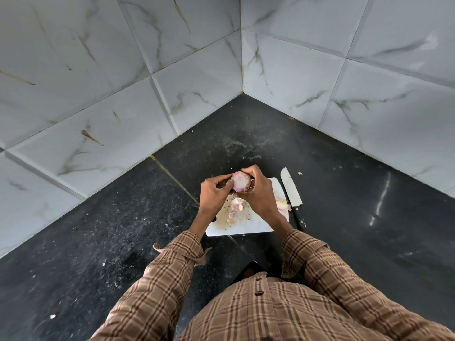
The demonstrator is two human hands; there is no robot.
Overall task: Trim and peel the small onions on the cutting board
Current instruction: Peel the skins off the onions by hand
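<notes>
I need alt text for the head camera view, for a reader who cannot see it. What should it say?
Seen from above, a person's left hand and right hand hold a small trimmed onion above a white cutting board on a dark counter. Loose onion peels lie on the board, and a knife rests on the counter beside its right edge. Marble-patterned wall tiles meet in a corner behind.

We see left hand (213, 193) and right hand (258, 191) gripping 1 onion (240, 182) mid-frame, above cutting board (248, 226); knife (292, 193) beside board, right.
</notes>
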